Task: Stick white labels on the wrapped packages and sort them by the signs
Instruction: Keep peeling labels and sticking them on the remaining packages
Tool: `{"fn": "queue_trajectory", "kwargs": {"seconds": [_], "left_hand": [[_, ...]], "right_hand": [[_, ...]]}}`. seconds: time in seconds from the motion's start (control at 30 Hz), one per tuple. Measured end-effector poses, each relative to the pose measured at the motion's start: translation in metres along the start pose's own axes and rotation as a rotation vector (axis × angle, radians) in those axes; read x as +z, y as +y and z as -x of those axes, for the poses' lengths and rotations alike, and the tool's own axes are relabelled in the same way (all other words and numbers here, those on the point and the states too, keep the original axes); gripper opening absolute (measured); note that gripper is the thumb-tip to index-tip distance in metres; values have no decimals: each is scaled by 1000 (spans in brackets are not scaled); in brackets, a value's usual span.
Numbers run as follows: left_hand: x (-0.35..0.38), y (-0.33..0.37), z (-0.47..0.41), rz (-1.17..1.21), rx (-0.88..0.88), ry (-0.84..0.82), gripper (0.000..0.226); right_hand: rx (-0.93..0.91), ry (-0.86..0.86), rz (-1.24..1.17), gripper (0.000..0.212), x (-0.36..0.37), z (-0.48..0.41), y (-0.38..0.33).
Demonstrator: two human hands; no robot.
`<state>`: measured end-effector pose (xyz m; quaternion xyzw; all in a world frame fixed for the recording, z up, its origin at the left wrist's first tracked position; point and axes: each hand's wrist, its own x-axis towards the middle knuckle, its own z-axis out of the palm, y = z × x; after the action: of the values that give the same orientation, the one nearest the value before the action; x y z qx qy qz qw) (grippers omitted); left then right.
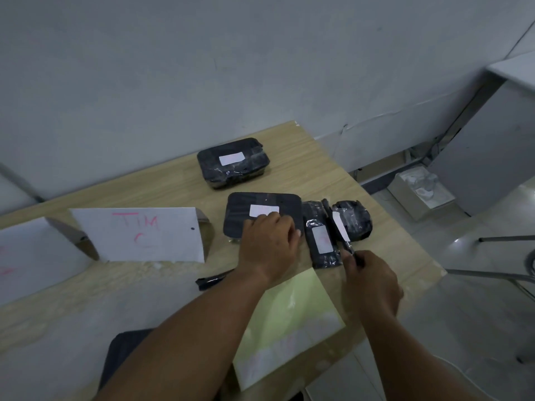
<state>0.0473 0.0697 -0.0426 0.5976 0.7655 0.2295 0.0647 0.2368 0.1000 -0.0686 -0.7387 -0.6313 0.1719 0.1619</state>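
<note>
Several black wrapped packages lie on the wooden table (179, 186). My left hand (267, 243) rests on the flat package (240, 215), its fingertips at the lower edge of that package's white label (262, 209). My right hand (373, 282) grips a dark pen (351, 250), whose tip sits at the lower end of the label (339, 225) on the round package (357, 218). Between these two lies a narrow package (317, 215) with its own label (322, 240). A fourth labelled package (233, 164) sits farther back. A folded white sign (139, 234) with pink letters stands to the left.
A second white sign (29, 256) stands at the far left. A pale yellow label sheet (286, 322) lies under my forearms, and a small black object (212, 280) lies beside it. On the floor to the right are a white box (419, 192), a grey cabinet (492, 146) and metal chair legs (492, 274).
</note>
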Motion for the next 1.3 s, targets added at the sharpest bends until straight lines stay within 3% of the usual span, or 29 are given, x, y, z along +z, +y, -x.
{"fn": "queue_trajectory", "kwargs": {"seconds": [0.17,0.33,0.43,0.63,0.83,0.9,1.0,1.1,1.2,1.3], "left_hand": [[-6,-13,35,-103,196,-236,24],[2,-16,61,-369,154,-460,63],[7,-11,69,-471,140,-477,82],[16,1,72,-551,35,-528,98],[16,5,66,-511,-65,-609,97],[15,4,64,-504,-51,-579,78],[10,3,59,-420,-15,-515,27],[0,-1,52,-133,-131,-559,18],[-13,-1,49,-81,-118,-571,32],[-7,12,71,-259,219,-564,60]], "right_hand": [[52,-7,90,36,-1,38,18],[145,-94,192,39,0,64,36],[179,-109,195,38,-2,65,33],[161,-136,203,61,-2,58,30],[93,-82,183,59,-2,57,29],[64,-19,144,56,-4,56,27],[-41,75,77,41,-4,56,24],[-229,110,29,25,0,60,22],[-412,65,60,16,8,66,22],[-466,-117,191,19,18,69,31]]}}
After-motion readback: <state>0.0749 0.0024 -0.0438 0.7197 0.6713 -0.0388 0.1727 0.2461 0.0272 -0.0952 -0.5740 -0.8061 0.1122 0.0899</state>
